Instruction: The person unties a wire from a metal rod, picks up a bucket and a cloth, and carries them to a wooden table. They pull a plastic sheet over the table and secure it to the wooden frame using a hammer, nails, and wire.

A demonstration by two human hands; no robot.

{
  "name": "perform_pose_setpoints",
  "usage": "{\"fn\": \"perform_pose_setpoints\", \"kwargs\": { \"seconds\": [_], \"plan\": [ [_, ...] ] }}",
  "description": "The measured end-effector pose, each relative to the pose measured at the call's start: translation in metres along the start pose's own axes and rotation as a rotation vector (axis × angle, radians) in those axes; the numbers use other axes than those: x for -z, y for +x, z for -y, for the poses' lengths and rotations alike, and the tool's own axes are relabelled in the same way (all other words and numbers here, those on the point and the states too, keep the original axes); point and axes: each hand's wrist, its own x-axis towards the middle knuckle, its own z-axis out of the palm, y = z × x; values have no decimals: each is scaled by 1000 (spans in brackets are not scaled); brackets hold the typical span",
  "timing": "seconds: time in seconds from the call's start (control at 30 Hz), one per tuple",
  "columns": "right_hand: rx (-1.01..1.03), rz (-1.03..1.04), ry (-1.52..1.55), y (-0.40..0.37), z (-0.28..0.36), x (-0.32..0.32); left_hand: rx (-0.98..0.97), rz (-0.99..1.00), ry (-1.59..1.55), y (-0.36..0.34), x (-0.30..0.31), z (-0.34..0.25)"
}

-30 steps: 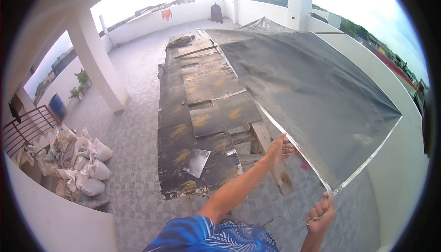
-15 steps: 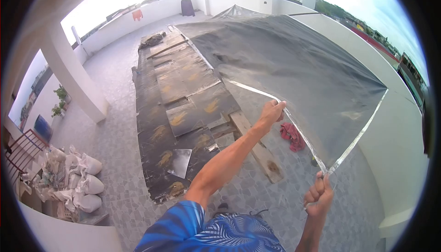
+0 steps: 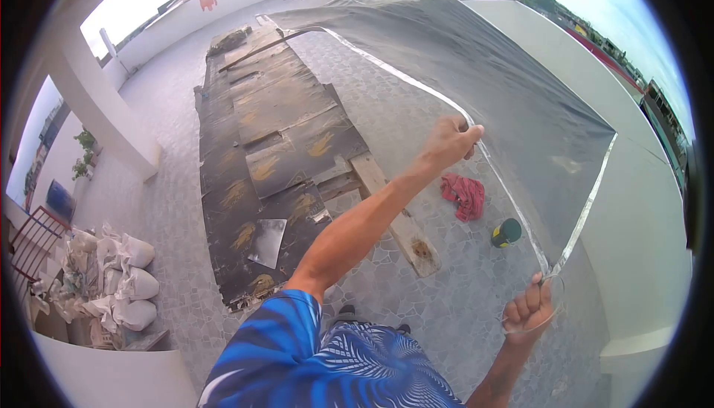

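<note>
Tarp (image 3: pixel 476 66), dark grey with a white hem, spreads across the right half of the head view, its near corner raised above the floor (image 3: pixel 454 281). The left hand (image 3: pixel 455 140) has its grip closed on the tarp's left hem, partway up from that corner, and the hem bends where it is held. The right hand (image 3: pixel 529 307) has its grip closed at the near corner itself, fingers curled in; how much cloth lies inside cannot be told. Just left of the tarp's hem, on the floor, lie a crumpled red cloth (image 3: pixel 465 196) and, nearer the corner, a dark green can (image 3: pixel 506 233). Farther left of the tarp, a long row of worn boards (image 3: pixel 223 185) runs roughly alongside it, reaching close to it at the far end. A shiny plate (image 3: pixel 268 243) lies on the boards' near end, and a plank (image 3: pixel 418 248) juts from their tarp side. White sacks (image 3: pixel 136 283) are heaped well to the tarp's left. A white wall (image 3: pixel 632 200) runs along the tarp's right side.
</note>
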Motion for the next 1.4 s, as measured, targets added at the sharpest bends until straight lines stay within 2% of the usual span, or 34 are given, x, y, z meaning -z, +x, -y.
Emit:
{"fn": "perform_pose_setpoints", "kwargs": {
  "seconds": [0.07, 0.17, 0.3, 0.43, 0.6, 0.67, 0.83, 1.23, 1.4],
  "plan": [
    [-111, 32, -73, -28, -36, -7, 74, -14, -23, -46, 21, 18],
    [-264, -119, 114, -62, -78, 35, 211, -42, 5, -98, 32, 54],
    [-274, -376, 76, -98, -103, 77, 341, -89, -115, -149, 8, 123],
    [-235, -476, -59, -101, -107, 83, 414, -59, -61, -162, -2, 161],
    [-226, -444, -135, -88, -108, 90, 381, -36, 10, -155, -2, 197],
    [-240, -460, -209, -88, -116, 111, 424, -34, 16, -161, -1, 208],
    [-253, -474, -222, -89, -132, 141, 429, -11, 90, -162, -5, 207],
    [-189, -469, -166, -81, -149, 157, 451, 70, 367, -146, -4, 201],
    [-191, -500, -158, -80, -145, 151, 461, 45, 289, -149, -4, 205]
  ]
}}
